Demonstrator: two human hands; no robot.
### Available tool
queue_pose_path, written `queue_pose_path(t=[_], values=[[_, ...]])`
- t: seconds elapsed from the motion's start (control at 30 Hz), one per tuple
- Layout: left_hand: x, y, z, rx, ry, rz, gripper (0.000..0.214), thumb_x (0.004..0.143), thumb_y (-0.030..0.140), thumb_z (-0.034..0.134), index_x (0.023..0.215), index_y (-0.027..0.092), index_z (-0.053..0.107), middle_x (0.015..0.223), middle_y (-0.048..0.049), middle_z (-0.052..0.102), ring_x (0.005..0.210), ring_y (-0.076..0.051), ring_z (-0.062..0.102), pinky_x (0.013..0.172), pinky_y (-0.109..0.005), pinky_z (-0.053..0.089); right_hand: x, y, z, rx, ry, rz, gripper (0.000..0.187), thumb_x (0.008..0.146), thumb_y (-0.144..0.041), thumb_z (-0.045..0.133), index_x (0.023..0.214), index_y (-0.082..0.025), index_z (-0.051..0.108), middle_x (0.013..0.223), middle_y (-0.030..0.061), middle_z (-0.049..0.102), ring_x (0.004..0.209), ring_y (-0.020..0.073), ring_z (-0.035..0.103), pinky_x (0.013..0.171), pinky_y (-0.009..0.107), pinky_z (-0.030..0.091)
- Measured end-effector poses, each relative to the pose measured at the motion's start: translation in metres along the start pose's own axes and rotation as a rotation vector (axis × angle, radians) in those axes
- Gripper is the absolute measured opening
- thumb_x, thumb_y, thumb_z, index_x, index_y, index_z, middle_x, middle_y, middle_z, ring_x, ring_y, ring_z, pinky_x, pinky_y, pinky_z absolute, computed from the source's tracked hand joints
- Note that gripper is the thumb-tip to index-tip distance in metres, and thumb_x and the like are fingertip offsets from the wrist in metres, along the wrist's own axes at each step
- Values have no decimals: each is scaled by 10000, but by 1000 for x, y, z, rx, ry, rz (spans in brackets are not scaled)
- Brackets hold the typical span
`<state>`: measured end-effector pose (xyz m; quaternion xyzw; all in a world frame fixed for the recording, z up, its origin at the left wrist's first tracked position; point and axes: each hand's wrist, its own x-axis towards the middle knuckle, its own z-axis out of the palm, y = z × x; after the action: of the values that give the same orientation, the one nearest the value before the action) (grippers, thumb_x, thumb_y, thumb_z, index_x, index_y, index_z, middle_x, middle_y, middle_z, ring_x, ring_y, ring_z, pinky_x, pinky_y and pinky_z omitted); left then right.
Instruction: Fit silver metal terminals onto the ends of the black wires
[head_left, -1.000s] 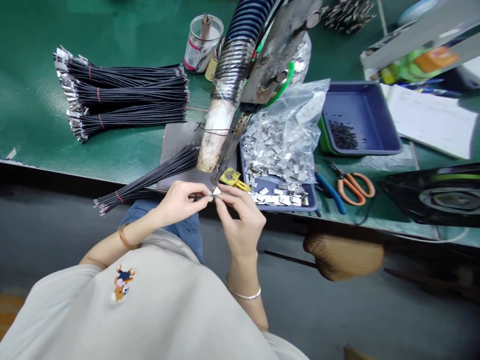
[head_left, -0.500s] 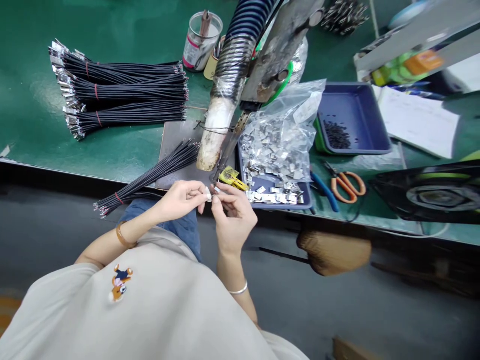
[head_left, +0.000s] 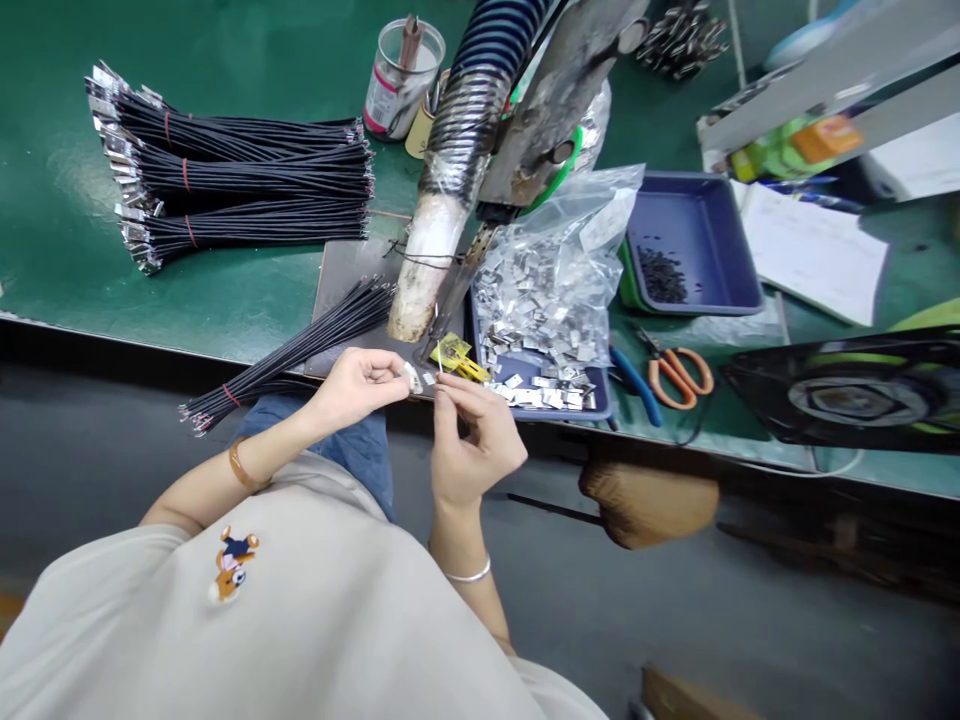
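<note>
My left hand (head_left: 358, 388) is closed in a pinch at the bench edge, something whitish at its fingertips. Just past them shows a small silver metal piece (head_left: 428, 379); I cannot tell which hand, if either, holds it. Close on the right, my right hand (head_left: 478, 440) pinches a thin pale stick-like thing (head_left: 439, 358) pointing up. Above both hands are the white-wrapped hose end (head_left: 417, 290) and a worn metal arm (head_left: 454, 285). A yellow clip-like part (head_left: 459, 357) lies beyond my right fingers. Black wires (head_left: 300, 343) lie bundled by my left hand.
Tied bundles of black cables (head_left: 255, 175) lie at the back left. To the right are a tray (head_left: 606, 400) with a bag of metal pieces (head_left: 540, 300), a blue bin (head_left: 709, 225) with small black parts, orange-handled scissors (head_left: 679, 378) and blue-handled pliers (head_left: 636, 385). A plastic jar (head_left: 382, 100) stands behind.
My hands have moved slightly apart at the fingertips. The thin pale stick now points up from my right fingers, and the silver piece shows in the gap. The view has shifted a little.
</note>
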<state>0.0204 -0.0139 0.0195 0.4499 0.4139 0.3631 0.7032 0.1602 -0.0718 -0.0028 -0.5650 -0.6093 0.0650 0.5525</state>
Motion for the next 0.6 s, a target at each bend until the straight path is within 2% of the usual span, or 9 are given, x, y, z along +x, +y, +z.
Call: queue_pose_path(t=[0.1, 0.23, 0.4, 0.6], values=[[0, 0, 0, 7, 34, 15, 185, 657, 292, 656, 636, 108, 651, 517, 55, 433, 517, -45, 323, 517, -211, 228, 0, 3, 2, 63, -14, 93, 53, 905, -185, 631, 886, -223, 664, 956, 47, 764, 900, 187, 747, 748, 322, 606], [2, -3, -1, 1, 59, 43, 182, 658, 284, 677, 630, 105, 669, 562, 29, 531, 564, -71, 436, 569, -218, 344, 0, 6, 1, 9, -55, -44, 91, 864, -149, 669, 872, -235, 641, 977, 44, 775, 880, 181, 754, 787, 330, 611], [4, -5, 0, 20, 91, 58, 149, 670, 245, 677, 619, 105, 679, 582, 20, 579, 574, -74, 470, 582, -204, 373, 0, 11, 0, -75, -49, -208, 181, 833, -107, 700, 917, -253, 635, 973, 29, 791, 836, 167, 768, 742, 290, 620], [5, -5, 2, 61, 127, 62, 114, 647, 208, 668, 631, 105, 716, 601, 8, 643, 577, -79, 506, 588, -199, 402, 4, 10, 3, -104, -36, -191, 171, 863, -104, 669, 962, -242, 655, 1031, 48, 795, 901, 187, 778, 741, 280, 625]])
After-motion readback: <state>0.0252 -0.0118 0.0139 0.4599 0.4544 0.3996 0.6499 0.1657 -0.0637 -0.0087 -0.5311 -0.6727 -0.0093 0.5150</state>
